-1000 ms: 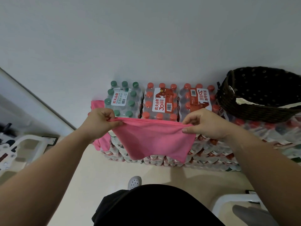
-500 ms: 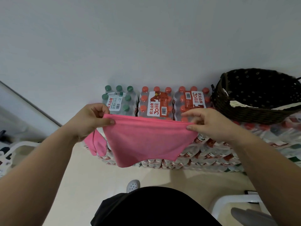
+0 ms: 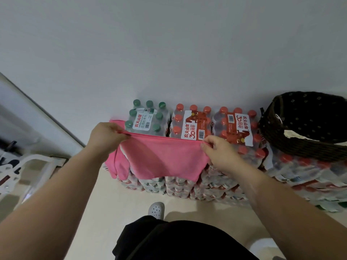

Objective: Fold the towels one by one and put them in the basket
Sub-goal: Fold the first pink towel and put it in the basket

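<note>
A pink towel [image 3: 165, 158] hangs stretched between my hands in front of the stacked bottle packs. My left hand [image 3: 106, 136] pinches its upper left corner and my right hand [image 3: 218, 152] pinches its upper right corner, so the top edge is taut. Another pink towel [image 3: 117, 166] droops over the left side of the stack, partly hidden behind the held one. The dark woven basket [image 3: 300, 147] sits on the packs at the right, apart from both hands.
Shrink-wrapped packs of water bottles [image 3: 193, 126] are piled against the white wall. A white frame [image 3: 28, 166] stands on the floor at left. My shoe [image 3: 156, 210] and dark clothing are below the towel.
The towel's top edge has been pulled tighter and straighter, and the hanging part now falls more squarely. Both hands keep their pinch on the corners.
</note>
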Motion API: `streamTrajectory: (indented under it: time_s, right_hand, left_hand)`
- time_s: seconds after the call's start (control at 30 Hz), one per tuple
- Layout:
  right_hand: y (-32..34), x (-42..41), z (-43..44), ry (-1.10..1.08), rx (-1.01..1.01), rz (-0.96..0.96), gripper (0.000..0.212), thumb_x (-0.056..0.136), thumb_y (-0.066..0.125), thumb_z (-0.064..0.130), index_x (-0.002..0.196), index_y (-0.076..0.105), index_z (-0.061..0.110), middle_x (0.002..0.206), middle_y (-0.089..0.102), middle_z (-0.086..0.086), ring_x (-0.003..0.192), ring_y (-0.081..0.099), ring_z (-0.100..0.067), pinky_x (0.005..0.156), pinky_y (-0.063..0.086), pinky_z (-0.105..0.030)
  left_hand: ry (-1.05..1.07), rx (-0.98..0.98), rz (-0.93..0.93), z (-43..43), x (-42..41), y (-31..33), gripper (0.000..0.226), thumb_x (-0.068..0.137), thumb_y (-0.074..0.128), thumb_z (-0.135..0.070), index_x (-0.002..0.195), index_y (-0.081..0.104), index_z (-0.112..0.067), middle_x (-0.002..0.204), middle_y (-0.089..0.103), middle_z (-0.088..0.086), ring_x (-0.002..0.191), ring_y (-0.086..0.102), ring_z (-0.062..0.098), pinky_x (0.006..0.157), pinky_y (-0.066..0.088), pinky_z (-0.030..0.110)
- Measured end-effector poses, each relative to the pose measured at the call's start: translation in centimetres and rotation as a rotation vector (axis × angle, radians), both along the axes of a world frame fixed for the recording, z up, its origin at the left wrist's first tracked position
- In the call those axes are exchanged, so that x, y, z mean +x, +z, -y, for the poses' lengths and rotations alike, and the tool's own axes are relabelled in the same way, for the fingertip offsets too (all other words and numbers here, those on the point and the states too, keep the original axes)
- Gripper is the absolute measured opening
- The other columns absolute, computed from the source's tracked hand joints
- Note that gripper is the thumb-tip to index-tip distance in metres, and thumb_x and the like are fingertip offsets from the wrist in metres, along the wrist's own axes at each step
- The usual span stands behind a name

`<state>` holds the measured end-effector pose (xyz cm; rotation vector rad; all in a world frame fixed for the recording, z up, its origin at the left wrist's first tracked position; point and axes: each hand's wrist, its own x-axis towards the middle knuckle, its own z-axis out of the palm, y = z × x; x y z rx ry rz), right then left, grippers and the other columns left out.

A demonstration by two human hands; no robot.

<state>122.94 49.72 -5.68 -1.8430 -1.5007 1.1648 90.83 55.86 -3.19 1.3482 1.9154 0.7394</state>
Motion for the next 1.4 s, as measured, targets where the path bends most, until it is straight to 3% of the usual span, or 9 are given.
streamTrajectory:
  time_s: [0.13, 0.27, 0.47, 0.57, 0.77, 0.9, 1.03, 1.23, 1.4]
  right_hand:
    - [-0.5, -1.0, -1.5, -0.177, -0.045, -0.038, 0.015, 0.102, 0.052, 0.021, 0.092, 0.062, 0.017, 0.079, 0.066, -0.002, 0.049, 0.059, -0.010, 0.048, 0.047, -0.028]
    - [-0.4, -2.0, -3.5, -0.396, -0.157, -0.225, 0.014, 0.102, 0.053, 0.020, 0.096, 0.064, 0.014, 0.087, 0.066, -0.009, 0.056, 0.063, -0.017, 0.052, 0.051, -0.028]
    - [-0.8, -4.1, -7.7, -0.615, -0.112, -0.366, 0.012, 0.099, 0.058, 0.011, 0.091, 0.065, 0.007, 0.092, 0.073, -0.013, 0.089, 0.072, -0.029, 0.080, 0.061, -0.047]
    - [-1.2, -4.2, -10.0, -0.655, -0.130, -0.364, 0.010, 0.097, 0.059, 0.009, 0.091, 0.066, 0.007, 0.096, 0.073, -0.013, 0.091, 0.070, -0.026, 0.087, 0.058, -0.040]
    - [-2.6, -3.5, -15.0, -0.725, -0.067, -0.340, 0.017, 0.092, 0.063, 0.010, 0.076, 0.064, 0.014, 0.078, 0.068, -0.012, 0.078, 0.064, -0.027, 0.086, 0.056, -0.049]
    - [-2.6, -2.7, -18.3, -0.745, -0.009, -0.381, 0.013, 0.093, 0.064, 0.011, 0.080, 0.063, 0.014, 0.078, 0.068, -0.009, 0.072, 0.066, -0.022, 0.073, 0.055, -0.039]
    - [-1.2, -1.9, -20.7, -0.651, 0.079, -0.412, 0.014, 0.095, 0.062, 0.012, 0.082, 0.063, 0.014, 0.080, 0.068, -0.007, 0.075, 0.068, -0.018, 0.076, 0.053, -0.037]
    - [0.5, 0.0, -20.9, -0.508, 0.227, -0.325, 0.016, 0.088, 0.070, 0.024, 0.079, 0.067, 0.011, 0.084, 0.065, -0.023, 0.080, 0.062, -0.024, 0.079, 0.052, -0.044]
    - [0.4, 0.0, -18.1, -0.396, 0.253, -0.172, 0.011, 0.089, 0.071, 0.010, 0.080, 0.071, 0.016, 0.077, 0.069, -0.001, 0.067, 0.062, -0.006, 0.062, 0.051, -0.021]
  left_hand:
    - [0.113, -0.079, 0.200, -2.2, 0.7, -1.5, 0.004, 0.080, 0.073, -0.007, 0.083, 0.073, -0.009, 0.047, 0.049, 0.000, 0.043, 0.038, 0.018, 0.046, 0.028, 0.022]
    - [0.228, -0.258, 0.511, -4.3, 1.1, -2.9, 0.011, 0.087, 0.064, -0.004, 0.095, 0.069, -0.010, 0.049, 0.056, 0.004, 0.044, 0.059, 0.022, 0.041, 0.042, 0.022]
    - [0.171, -0.290, 0.719, -9.0, 0.6, -4.6, 0.010, 0.099, 0.053, -0.007, 0.100, 0.063, -0.004, 0.086, 0.071, 0.021, 0.066, 0.069, 0.031, 0.057, 0.062, 0.040]
    - [0.130, -0.261, 0.716, -11.7, 0.8, -5.1, 0.011, 0.098, 0.055, -0.006, 0.093, 0.064, -0.007, 0.086, 0.070, 0.019, 0.075, 0.069, 0.030, 0.073, 0.062, 0.042]
    - [0.002, -0.202, 0.642, -17.6, 1.6, -6.0, 0.017, 0.093, 0.054, -0.002, 0.083, 0.065, -0.011, 0.076, 0.070, 0.014, 0.067, 0.067, 0.024, 0.069, 0.057, 0.036]
    - [-0.038, -0.134, 0.626, -21.0, 2.3, -5.9, 0.020, 0.091, 0.054, 0.000, 0.083, 0.066, -0.014, 0.077, 0.070, 0.014, 0.072, 0.068, 0.026, 0.070, 0.059, 0.036]
    - [-0.065, -0.021, 0.569, -23.1, 2.7, -4.4, 0.023, 0.090, 0.056, 0.000, 0.082, 0.069, -0.017, 0.079, 0.070, 0.013, 0.072, 0.067, 0.023, 0.073, 0.058, 0.037]
    - [-0.148, 0.104, 0.428, -23.4, 1.8, -2.2, 0.020, 0.086, 0.065, -0.004, 0.082, 0.075, -0.022, 0.083, 0.072, 0.011, 0.071, 0.065, 0.018, 0.062, 0.053, 0.034]
    - [-0.155, 0.158, 0.327, -19.9, 0.8, -1.8, 0.021, 0.085, 0.066, -0.001, 0.084, 0.075, -0.020, 0.079, 0.074, 0.005, 0.069, 0.065, 0.014, 0.063, 0.053, 0.026]
